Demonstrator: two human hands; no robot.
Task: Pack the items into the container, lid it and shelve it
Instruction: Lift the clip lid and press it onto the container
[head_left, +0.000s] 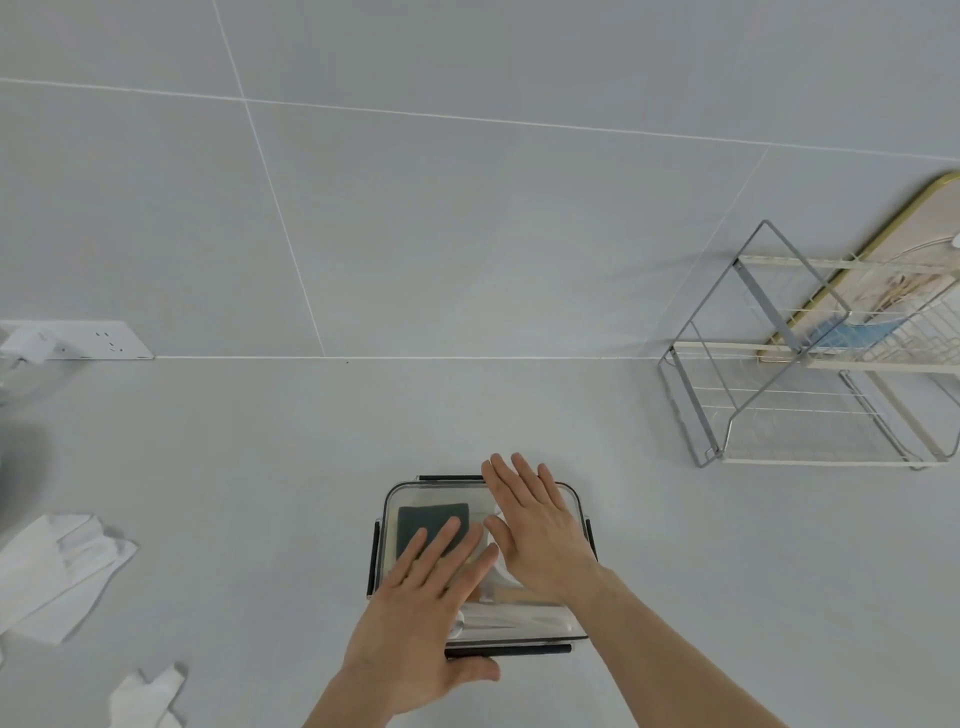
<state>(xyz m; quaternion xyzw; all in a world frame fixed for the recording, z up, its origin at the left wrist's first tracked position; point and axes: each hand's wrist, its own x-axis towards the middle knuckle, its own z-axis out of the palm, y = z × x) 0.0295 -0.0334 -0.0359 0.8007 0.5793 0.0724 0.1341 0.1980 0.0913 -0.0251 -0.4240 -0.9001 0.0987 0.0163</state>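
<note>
- The left hand (415, 613) lies flat with its fingers (441, 540) straight and slightly spread, palm down on the lid (566, 499); it grips nothing, and its thumb reaches past the near edge by the black clip (511, 649).
- The right hand (535, 535) is likewise flat and open, fingers together and pointing toward the top of the frame, pressing the right half of the lid without grasping anything.
- The container (387, 525) sits in the lower middle of the frame on the pale countertop (260, 467). It is a clear, rounded-corner rectangular box with black latch clips on its four sides, all seemingly still unfastened.
- Through the clear lid, a dark green sponge (431, 517) shows in the left part, and pale items lie along the near side, too blurred to name.
- A wire rack (779, 395) stands at the right edge, well apart from the box.
- Crumpled white paper (57, 566) lies at lower left.
</note>
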